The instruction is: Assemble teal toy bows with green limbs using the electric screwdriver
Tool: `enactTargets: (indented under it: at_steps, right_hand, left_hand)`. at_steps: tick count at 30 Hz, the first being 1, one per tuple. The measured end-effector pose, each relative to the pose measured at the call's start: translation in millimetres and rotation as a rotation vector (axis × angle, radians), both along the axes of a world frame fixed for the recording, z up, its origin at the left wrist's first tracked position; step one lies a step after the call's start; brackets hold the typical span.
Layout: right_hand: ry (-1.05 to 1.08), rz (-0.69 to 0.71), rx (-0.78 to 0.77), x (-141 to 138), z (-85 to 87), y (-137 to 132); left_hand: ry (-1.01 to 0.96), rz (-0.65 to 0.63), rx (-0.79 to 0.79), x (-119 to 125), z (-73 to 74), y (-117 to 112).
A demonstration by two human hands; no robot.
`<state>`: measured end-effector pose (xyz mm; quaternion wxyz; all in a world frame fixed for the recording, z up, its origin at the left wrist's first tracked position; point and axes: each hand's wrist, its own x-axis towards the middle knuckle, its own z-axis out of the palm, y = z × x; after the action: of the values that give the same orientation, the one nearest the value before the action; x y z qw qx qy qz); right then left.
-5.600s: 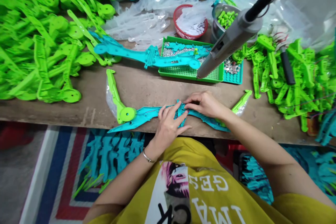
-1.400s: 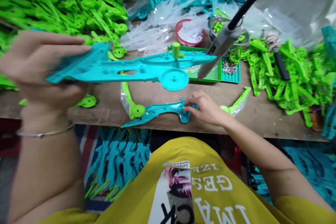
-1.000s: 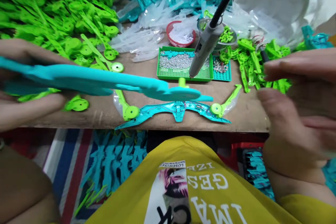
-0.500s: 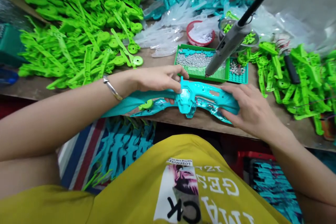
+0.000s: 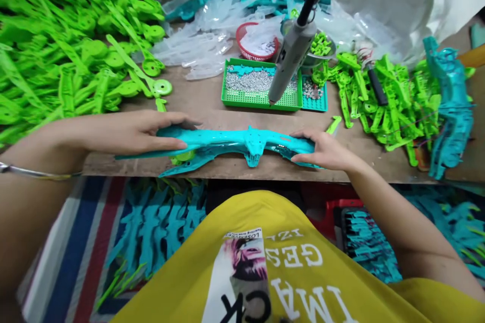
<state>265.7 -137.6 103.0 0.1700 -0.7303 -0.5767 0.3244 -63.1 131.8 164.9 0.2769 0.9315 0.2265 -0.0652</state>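
A long turquoise plastic bow-shaped shell [image 5: 223, 137] lies crosswise along the front edge of the table. It has a raised middle block and two layers parted toward the ends. My left hand [image 5: 151, 133] is closed round its left arm, thumb on the near side and fingers over the far side. Beneath that arm a lime green piece [image 5: 182, 157] shows between the layers. My right hand [image 5: 324, 149] pinches the right end between thumb and fingers. Beyond the shell hangs a grey electric screwdriver [image 5: 291, 55], tip down, touched by neither hand.
A green tray [image 5: 261, 107] of small screws sits behind, beside a turquoise tray [image 5: 324, 106] of small metal parts. Lime green parts heap on the left [image 5: 76, 50] and right [image 5: 382, 106]. Another turquoise shell [image 5: 452, 106] stands far right. Behind are a red basket [image 5: 252, 55] and clear plastic pieces [image 5: 204, 40].
My left hand has moved from the shell's middle out to its left arm. The right hand keeps its hold on the right end. The view has shifted rightward, bringing another turquoise shell into sight.
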Motion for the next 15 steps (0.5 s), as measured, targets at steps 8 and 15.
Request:
enactTargets:
  at_steps: [8,15]
  right_hand:
    - [-0.208,0.023,0.139,-11.9,-22.9,-9.2]
    - [-0.266,0.080,0.269,-9.6,-35.8,-18.9]
  left_hand:
    - [0.073,-0.045,-0.281,-9.0,-23.3,0.5]
    - [-0.046,0.101,-0.486,-16.3,-31.6,-3.9]
